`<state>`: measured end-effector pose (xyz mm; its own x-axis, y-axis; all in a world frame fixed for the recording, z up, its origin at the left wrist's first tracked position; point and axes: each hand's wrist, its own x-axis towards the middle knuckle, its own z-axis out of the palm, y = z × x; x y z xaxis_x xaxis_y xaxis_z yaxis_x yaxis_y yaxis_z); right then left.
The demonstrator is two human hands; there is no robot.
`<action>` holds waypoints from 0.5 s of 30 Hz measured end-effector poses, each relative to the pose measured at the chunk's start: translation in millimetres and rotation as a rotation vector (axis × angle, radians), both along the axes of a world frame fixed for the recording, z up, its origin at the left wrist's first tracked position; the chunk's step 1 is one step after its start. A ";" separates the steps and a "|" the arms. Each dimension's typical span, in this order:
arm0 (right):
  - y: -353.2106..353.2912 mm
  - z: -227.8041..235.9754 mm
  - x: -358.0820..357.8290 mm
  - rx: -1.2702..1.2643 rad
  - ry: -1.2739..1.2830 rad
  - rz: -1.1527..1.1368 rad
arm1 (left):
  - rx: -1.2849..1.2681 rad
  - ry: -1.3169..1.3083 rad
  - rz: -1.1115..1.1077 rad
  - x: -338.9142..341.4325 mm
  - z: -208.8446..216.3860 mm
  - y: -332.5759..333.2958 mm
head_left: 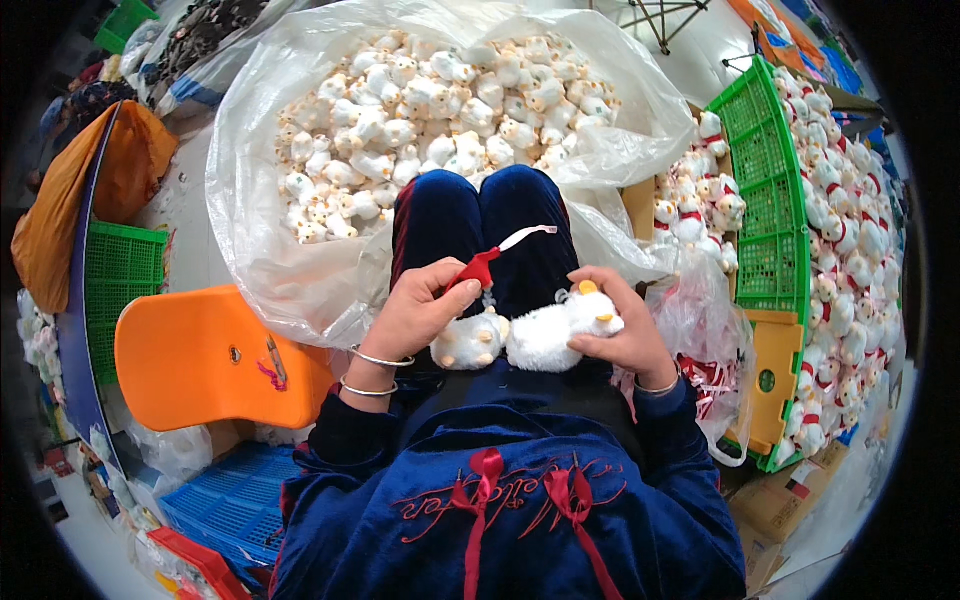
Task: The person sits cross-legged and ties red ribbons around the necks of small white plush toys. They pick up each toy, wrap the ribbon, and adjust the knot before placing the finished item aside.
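My left hand (422,314) is closed in a pinch on a small red fabric piece (479,268), from which a narrow white strip sticks out to the right. My right hand (628,332) is wrapped round a white plush toy (548,336) with yellow-orange parts, lying on its side over my lap. Beside it, just under my left hand, rests another white plush toy (467,344) with pale tan parts. The two toys touch or nearly touch. Some clear plastic bits show above them, too small to make out.
Ahead of my knees spreads a big clear plastic bag (245,210) full of white plush toys. An orange chair (190,355) stands at left. On the right are a green crate (755,190), toys with red neck bands (845,240) and a plastic bag (705,330) of red pieces.
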<state>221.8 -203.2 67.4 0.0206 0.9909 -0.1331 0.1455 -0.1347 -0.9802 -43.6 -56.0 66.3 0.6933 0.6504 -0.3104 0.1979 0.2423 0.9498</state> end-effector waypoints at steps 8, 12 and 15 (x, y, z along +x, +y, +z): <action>12.4 15.0 -7.6 0.003 0.138 0.157 | -0.183 -0.231 -0.037 -2.2 0.2 1.8; 15.9 15.3 -12.1 -0.057 0.277 0.181 | -0.072 -0.197 -0.103 -1.1 1.6 6.3; 21.8 16.6 -12.8 -0.041 0.225 0.222 | -0.119 -0.214 -0.110 -2.5 2.5 10.8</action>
